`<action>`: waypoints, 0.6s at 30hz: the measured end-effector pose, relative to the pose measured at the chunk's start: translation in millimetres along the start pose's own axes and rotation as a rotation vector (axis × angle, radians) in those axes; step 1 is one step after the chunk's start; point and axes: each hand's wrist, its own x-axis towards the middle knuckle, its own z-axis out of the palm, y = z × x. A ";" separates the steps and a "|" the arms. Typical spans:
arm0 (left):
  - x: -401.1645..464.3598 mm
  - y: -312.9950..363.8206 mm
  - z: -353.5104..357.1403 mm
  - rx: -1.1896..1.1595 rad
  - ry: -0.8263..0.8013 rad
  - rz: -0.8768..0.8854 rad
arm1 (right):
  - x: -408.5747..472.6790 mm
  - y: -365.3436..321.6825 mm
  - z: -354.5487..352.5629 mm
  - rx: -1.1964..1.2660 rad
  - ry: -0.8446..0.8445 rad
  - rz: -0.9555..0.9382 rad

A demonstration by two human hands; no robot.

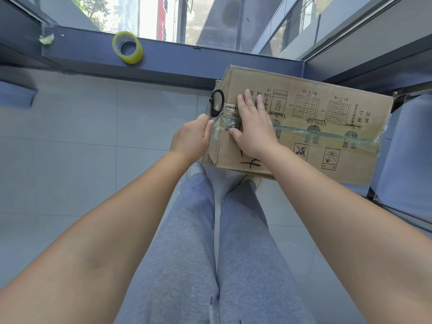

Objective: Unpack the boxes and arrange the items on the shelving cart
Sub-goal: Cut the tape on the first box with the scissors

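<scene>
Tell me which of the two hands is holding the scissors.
The left hand grips the black-handled scissors at the taped end of the cardboard box. The right hand holds nothing; it lies flat on the box top, fingers straight.

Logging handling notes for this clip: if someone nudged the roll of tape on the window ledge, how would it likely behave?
The roll of tape stands on its round edge on the ledge, so a nudge would probably send it rolling. It looks light, being a hollow ring. The ledge seems narrow, so it might drop to the floor.
</scene>
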 end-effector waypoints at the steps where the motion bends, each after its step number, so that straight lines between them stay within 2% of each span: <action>1: -0.4 0.6 -1.0 0.034 -0.006 0.005 | -0.6 -1.7 0.4 -0.005 -0.003 0.012; 6: -7.7 -1.9 -6.4 0.124 -0.040 0.024 | -0.9 -8.9 1.5 -0.006 -0.018 0.040; 18: -28.0 -10.4 2.3 0.136 -0.058 0.019 | -0.4 -8.3 -3.5 0.020 -0.035 0.029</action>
